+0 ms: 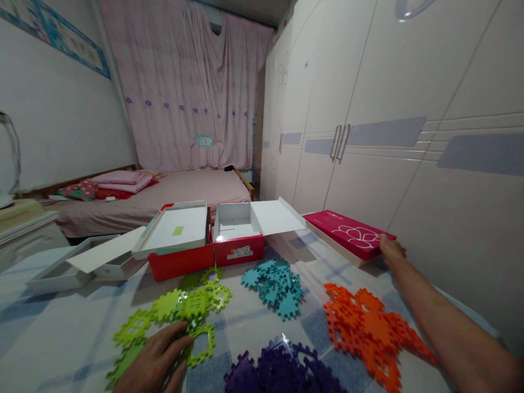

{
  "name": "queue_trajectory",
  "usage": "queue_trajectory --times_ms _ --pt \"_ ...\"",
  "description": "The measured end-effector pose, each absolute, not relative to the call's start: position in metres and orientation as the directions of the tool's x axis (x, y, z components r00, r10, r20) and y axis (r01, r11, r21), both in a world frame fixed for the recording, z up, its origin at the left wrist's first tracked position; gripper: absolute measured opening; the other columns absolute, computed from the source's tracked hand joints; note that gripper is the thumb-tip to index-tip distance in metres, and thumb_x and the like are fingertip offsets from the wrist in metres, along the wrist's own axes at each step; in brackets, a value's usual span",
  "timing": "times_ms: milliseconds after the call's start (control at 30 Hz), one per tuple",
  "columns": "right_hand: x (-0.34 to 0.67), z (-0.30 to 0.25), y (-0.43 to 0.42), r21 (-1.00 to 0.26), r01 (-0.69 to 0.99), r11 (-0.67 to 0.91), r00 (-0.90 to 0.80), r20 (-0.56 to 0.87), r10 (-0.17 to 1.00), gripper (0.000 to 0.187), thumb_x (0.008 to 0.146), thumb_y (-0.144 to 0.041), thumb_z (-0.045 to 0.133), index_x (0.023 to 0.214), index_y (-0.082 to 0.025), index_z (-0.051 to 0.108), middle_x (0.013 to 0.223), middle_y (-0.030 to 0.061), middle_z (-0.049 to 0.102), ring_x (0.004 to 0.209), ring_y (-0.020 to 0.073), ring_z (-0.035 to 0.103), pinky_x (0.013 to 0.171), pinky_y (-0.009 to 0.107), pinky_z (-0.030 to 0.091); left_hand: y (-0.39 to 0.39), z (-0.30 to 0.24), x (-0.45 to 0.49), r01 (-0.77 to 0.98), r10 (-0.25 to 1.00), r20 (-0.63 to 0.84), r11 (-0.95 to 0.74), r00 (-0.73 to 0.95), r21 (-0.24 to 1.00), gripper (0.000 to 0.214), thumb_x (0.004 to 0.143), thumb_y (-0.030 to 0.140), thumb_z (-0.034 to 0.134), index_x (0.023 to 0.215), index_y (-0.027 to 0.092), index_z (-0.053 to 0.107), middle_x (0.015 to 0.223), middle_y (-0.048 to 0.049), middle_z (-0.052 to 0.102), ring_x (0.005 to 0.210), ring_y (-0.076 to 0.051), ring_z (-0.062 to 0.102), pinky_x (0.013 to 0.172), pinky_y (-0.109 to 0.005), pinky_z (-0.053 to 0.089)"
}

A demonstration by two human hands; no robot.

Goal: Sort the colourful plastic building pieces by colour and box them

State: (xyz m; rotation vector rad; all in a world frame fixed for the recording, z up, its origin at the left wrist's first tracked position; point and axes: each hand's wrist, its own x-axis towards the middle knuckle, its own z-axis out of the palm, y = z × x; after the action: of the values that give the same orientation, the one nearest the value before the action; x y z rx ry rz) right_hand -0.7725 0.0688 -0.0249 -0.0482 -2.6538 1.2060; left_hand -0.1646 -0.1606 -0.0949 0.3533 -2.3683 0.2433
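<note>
Checked cloth (234,322) bears a magenta box (346,229) far right, long axis slanting near-right; right hand (393,250) touches its right end, grip unclear, left hand (158,357) loosely spread on lime-green plates (166,305).

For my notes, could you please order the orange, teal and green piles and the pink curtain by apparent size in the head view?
Pink curtain
Orange pile and green pile: too alike to rank; left hand overlaps the green
Teal pile

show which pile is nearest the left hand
The lime-green pile, partly under the left hand; the teal pile, purple pile and orange pile lie apart.
</note>
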Motion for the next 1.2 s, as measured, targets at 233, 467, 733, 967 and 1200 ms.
queue_trajectory --times_ms 233,467,733,967,1200 --pt "-0.769 -0.031 0.068 -0.79 0.056 0.611 -0.984 0.06 0.169 0.043 0.084 -0.033 0.054 0.112 -0.002 0.063 0.109 0.0269 0.064 0.11 0.0338 0.06 0.081 0.038 0.052 -0.154 -0.086 -0.166 -0.327 -0.18 0.686 0.941 -0.705 -0.09 0.024 0.085 0.034 0.054 0.102 0.028 0.07 0.112 -0.0046 0.07 0.097 -0.021 0.069 0.08 -0.03 0.06" --pt "-0.733 -0.017 0.074 -0.778 -0.002 0.628 -0.961 0.175 0.213 0.056 0.082 -0.028 0.05 0.13 0.001 0.049 0.133 0.0385 0.043 0.124 0.0448 0.048 0.092 0.056 0.044 -0.153 -0.095 -0.167 -0.355 -0.229 0.702 0.934 -0.674 -0.036 0.023 0.085 0.032 0.054 0.101 0.027 0.07 0.112 -0.0053 0.069 0.099 -0.021 0.069 0.08 -0.033 0.06" --pt "-0.622 0.006 0.03 -0.432 -0.861 0.268 -0.486 0.547 -0.681 0.032 0.084 -0.022 0.047 0.112 -0.018 0.061 0.12 0.011 0.061 0.109 0.0223 0.059 0.094 0.037 0.048 -0.152 -0.102 -0.168 -0.396 -0.382 0.62 0.91 -0.686 0.123 0.025 0.085 0.029 0.053 0.103 0.025 0.07 0.118 -0.007 0.066 0.107 -0.023 0.064 0.09 -0.038 0.056" --pt "-0.496 0.008 -0.079 -0.169 -0.985 -0.03 -0.039 0.39 -0.92 0.054 0.085 -0.018 0.049 0.138 -0.019 0.042 0.151 0.0112 0.036 0.119 0.0238 0.055 0.097 0.037 0.048 -0.154 -0.1 -0.169 -0.372 -0.363 0.63 0.92 -0.687 0.125 0.024 0.082 0.025 0.056 0.101 0.025 0.071 0.114 -0.0072 0.068 0.103 -0.024 0.065 0.086 -0.039 0.058" --pt "-0.459 0.007 -0.147 -0.093 -0.992 0.084 -0.106 0.261 -0.96 0.053 0.084 -0.021 0.053 0.136 -0.022 0.043 0.144 0.0092 0.045 0.11 0.0241 0.061 0.086 0.033 0.05 -0.148 -0.094 -0.171 -0.374 -0.392 0.611 0.913 -0.688 0.163 0.025 0.083 0.02 0.053 0.101 0.024 0.07 0.115 -0.0081 0.066 0.106 -0.024 0.064 0.088 -0.04 0.057"
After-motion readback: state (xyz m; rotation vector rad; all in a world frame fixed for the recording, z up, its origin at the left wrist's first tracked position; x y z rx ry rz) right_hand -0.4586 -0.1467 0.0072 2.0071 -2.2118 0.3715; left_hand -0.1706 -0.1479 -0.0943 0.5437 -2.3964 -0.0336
